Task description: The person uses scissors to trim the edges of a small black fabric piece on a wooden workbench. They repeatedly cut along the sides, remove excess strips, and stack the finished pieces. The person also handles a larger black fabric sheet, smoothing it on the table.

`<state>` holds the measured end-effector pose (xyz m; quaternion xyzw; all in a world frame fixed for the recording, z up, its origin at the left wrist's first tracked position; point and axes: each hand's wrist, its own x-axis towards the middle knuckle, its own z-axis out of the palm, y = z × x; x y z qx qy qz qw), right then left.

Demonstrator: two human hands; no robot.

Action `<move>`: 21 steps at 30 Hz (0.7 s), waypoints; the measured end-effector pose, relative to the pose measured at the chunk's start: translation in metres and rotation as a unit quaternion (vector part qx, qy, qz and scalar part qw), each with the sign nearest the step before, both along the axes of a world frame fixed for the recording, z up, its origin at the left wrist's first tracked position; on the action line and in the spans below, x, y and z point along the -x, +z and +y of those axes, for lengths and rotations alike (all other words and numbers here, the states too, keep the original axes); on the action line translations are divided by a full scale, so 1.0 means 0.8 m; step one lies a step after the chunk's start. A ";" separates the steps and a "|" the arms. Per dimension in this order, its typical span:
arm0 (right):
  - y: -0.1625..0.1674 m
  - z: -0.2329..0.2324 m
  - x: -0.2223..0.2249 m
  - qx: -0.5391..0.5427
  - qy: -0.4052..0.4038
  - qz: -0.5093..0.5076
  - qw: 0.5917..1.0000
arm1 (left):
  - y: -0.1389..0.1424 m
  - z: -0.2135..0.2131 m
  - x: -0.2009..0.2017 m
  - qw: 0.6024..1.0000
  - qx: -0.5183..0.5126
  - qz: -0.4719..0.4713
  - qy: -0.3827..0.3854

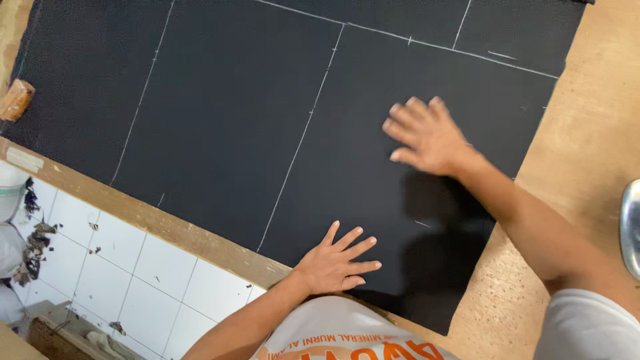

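Observation:
A large sheet of black fabric (227, 120) lies flat on a wooden table (587, 133), marked with thin white chalk lines (303, 137) that divide it into panels. My left hand (337, 261) rests flat on the fabric near the table's near edge, fingers spread. My right hand (427, 137) is open and slightly blurred, palm down over the fabric's right panel, fingers pointing left. Neither hand holds anything.
A small brown block (15, 100) sits at the fabric's left edge. A metal object (630, 227) shows at the right border. Below the table's wooden edge (153, 223) is white tiled floor (133, 267) with debris and sacks (13, 220) at left.

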<state>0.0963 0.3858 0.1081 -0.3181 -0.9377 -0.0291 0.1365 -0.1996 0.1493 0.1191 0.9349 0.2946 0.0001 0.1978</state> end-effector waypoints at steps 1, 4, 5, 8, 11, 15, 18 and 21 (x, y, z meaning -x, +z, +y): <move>-0.002 0.017 -0.015 0.094 -0.073 0.007 0.993 | 0.000 0.000 0.000 1.000 0.006 0.004 -0.003; -0.007 0.098 -0.083 0.117 -0.247 -0.052 0.960 | 0.002 0.000 -0.001 1.000 0.005 0.003 -0.002; -0.007 0.121 -0.106 -0.013 -0.248 -0.052 0.967 | 0.003 0.000 0.000 1.000 0.008 0.008 -0.006; -0.004 0.149 -0.120 -0.085 -0.245 -0.022 0.965 | 0.002 0.001 -0.002 1.000 0.009 0.013 -0.009; -0.013 0.124 -0.082 0.016 -0.142 0.017 0.990 | -0.003 0.005 -0.002 1.000 0.006 0.008 -0.005; -0.024 0.109 -0.042 -0.003 -0.072 -0.009 0.997 | -0.006 0.007 -0.001 1.000 0.007 0.009 -0.009; -0.026 0.167 -0.083 0.103 -0.196 -0.043 0.974 | -0.003 0.007 -0.002 1.000 0.004 0.010 -0.007; -0.019 0.230 -0.136 -0.001 -0.249 0.028 0.968 | 0.000 0.007 -0.003 1.000 0.007 0.010 -0.012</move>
